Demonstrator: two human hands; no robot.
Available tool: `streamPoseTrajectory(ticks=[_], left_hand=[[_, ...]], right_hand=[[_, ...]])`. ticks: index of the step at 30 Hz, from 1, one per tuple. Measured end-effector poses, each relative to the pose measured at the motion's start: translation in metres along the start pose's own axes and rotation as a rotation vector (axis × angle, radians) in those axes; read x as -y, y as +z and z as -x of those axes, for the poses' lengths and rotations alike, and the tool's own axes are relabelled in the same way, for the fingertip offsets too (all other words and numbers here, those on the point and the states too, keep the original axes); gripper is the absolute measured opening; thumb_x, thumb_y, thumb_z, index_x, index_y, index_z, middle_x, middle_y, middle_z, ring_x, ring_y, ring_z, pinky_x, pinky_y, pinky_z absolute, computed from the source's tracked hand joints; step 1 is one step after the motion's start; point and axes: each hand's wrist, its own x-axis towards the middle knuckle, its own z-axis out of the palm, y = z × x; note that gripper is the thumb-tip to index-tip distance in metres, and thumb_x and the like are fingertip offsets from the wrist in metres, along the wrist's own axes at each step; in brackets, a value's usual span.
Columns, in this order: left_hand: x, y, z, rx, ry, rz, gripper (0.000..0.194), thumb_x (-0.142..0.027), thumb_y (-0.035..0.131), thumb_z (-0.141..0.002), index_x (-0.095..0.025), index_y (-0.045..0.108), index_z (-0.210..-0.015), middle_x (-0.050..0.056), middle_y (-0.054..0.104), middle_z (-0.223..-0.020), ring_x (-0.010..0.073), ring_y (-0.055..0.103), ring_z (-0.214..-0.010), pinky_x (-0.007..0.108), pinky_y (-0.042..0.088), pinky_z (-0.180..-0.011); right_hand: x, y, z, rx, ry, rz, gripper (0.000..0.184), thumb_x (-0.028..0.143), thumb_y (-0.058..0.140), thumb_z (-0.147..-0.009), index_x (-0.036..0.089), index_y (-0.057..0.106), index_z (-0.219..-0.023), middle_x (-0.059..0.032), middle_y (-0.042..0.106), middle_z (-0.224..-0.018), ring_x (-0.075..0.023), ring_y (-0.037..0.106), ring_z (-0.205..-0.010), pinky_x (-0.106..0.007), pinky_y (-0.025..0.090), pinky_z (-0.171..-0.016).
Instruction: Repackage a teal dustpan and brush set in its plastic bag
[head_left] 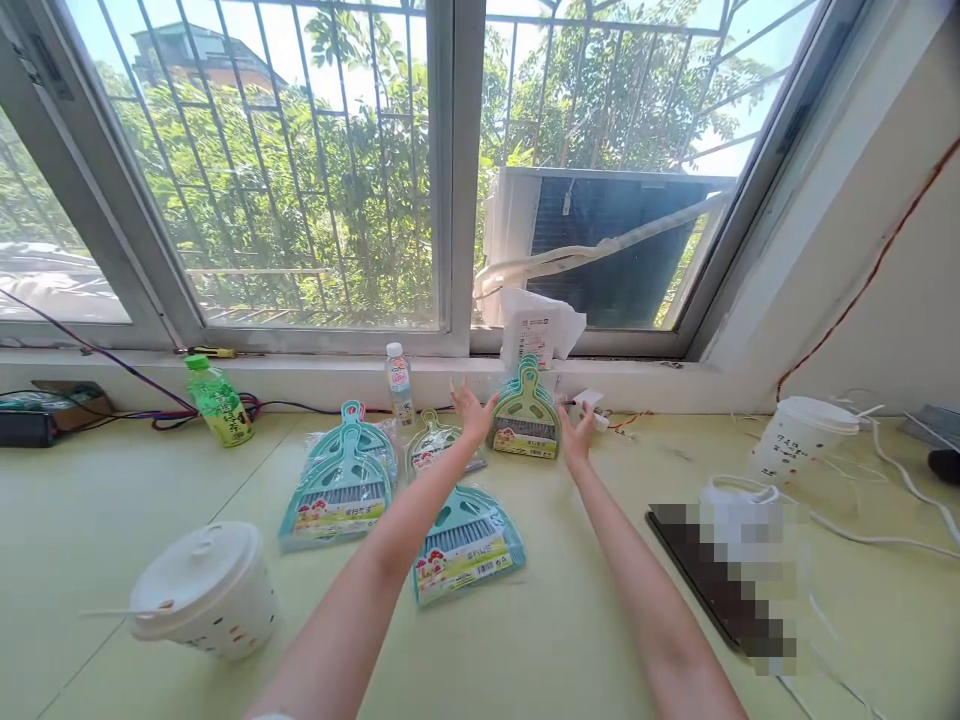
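Observation:
A stack of green dustpan-and-brush sets [527, 420] in clear packaging stands upright against the window sill. To its left is my left hand [472, 412], open with fingers spread and the thumb close to the stack's edge. My right hand [576, 438] flanks the other side, fingers apart, thumb by the edge; whether either hand touches the packs, I cannot tell. Nearer me, another dustpan set [469, 545] lies flat, partly hidden by my left forearm. More packs [337, 500] overlap at the left, and a paler set [431, 440] lies behind my forearm.
A clear bottle [400, 385] and a green drink bottle [219, 402] stand near the sill. White lidded cups [206, 590] [802, 440] are at the left front and right back. A dark flat device [690, 560] lies at right among white cables. A white packet [538, 330] leans on the window.

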Motion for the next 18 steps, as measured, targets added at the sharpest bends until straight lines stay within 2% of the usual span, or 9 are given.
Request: streamPoseTrajectory(ticks=[2, 3, 5, 7, 9, 13, 16, 18], left_hand=[[-0.014, -0.023, 0.011, -0.076, -0.006, -0.012, 0.055, -0.036, 0.056, -0.084, -0.02, 0.035, -0.132, 0.018, 0.014, -0.152, 0.0295, 0.011, -0.145, 0.045, 0.013, -0.115], [-0.02, -0.036, 0.019, -0.095, -0.011, -0.028, 0.049, -0.031, 0.054, -0.085, -0.019, 0.039, -0.129, 0.018, 0.016, -0.15, 0.0293, 0.015, -0.143, 0.045, 0.016, -0.114], [-0.028, -0.063, 0.04, -0.093, -0.022, -0.058, 0.042, -0.023, 0.054, -0.082, -0.018, 0.045, -0.123, 0.018, 0.023, -0.146, 0.0293, 0.022, -0.14, 0.043, 0.022, -0.112], [-0.029, -0.09, 0.066, -0.05, -0.034, -0.075, 0.037, -0.02, 0.054, -0.08, -0.019, 0.051, -0.117, 0.017, 0.032, -0.139, 0.029, 0.03, -0.136, 0.043, 0.026, -0.11], [-0.024, -0.114, 0.094, -0.009, -0.053, -0.084, 0.03, -0.02, 0.053, -0.08, -0.022, 0.055, -0.11, 0.014, 0.042, -0.131, 0.0293, 0.038, -0.13, 0.045, 0.03, -0.107], [-0.002, -0.15, 0.147, 0.067, -0.085, -0.107, 0.023, -0.02, 0.054, -0.08, -0.022, 0.057, -0.103, 0.014, 0.05, -0.122, 0.0317, 0.042, -0.125, 0.049, 0.032, -0.104], [0.016, -0.163, 0.176, 0.143, -0.101, -0.084, 0.038, -0.015, 0.061, -0.074, -0.017, 0.054, -0.111, 0.017, 0.048, -0.127, 0.0317, 0.037, -0.131, 0.048, 0.028, -0.108], [0.026, -0.167, 0.189, 0.187, -0.16, -0.008, 0.05, -0.015, 0.067, -0.07, -0.015, 0.051, -0.118, 0.018, 0.046, -0.132, 0.0315, 0.035, -0.133, 0.047, 0.027, -0.11]], right_hand=[[0.01, -0.011, 0.026, -0.072, 0.004, 0.067, 0.06, 0.054, 0.037, -0.085, 0.016, 0.042, -0.131, -0.0175, 0.056, -0.127, -0.0274, 0.058, -0.109, -0.042, 0.04, -0.095], [0.015, -0.018, 0.041, -0.02, 0.018, 0.114, 0.053, 0.052, 0.038, -0.085, 0.018, 0.05, -0.124, -0.0138, 0.063, -0.116, -0.0257, 0.062, -0.098, -0.04, 0.042, -0.089], [0.025, -0.03, 0.074, 0.298, 0.048, 0.229, 0.042, 0.053, 0.043, -0.084, 0.022, 0.062, -0.106, -0.0078, 0.07, -0.095, -0.0232, 0.064, -0.083, -0.035, 0.044, -0.079], [0.032, -0.039, 0.106, 0.623, 0.078, 0.332, 0.037, 0.056, 0.052, -0.08, 0.023, 0.068, -0.088, -0.0049, 0.072, -0.081, -0.0215, 0.064, -0.076, -0.031, 0.043, -0.071], [0.039, -0.043, 0.134, 0.777, 0.06, 0.423, 0.034, 0.054, 0.058, -0.078, 0.023, 0.07, -0.077, -0.0048, 0.072, -0.076, -0.0206, 0.063, -0.074, -0.029, 0.042, -0.066], [0.051, -0.041, 0.177, 0.726, -0.052, 0.606, 0.028, 0.044, 0.056, -0.082, 0.022, 0.069, -0.072, -0.0076, 0.071, -0.08, -0.0215, 0.063, -0.075, -0.029, 0.04, -0.063], [0.058, -0.042, 0.203, 0.585, -0.133, 0.661, 0.024, 0.028, 0.047, -0.088, 0.02, 0.068, -0.08, -0.012, 0.07, -0.088, -0.0221, 0.062, -0.078, -0.03, 0.04, -0.067], [0.06, -0.047, 0.215, 0.491, -0.173, 0.677, 0.026, 0.02, 0.041, -0.089, 0.017, 0.066, -0.083, -0.0152, 0.068, -0.092, -0.0227, 0.062, -0.08, -0.031, 0.041, -0.07]])
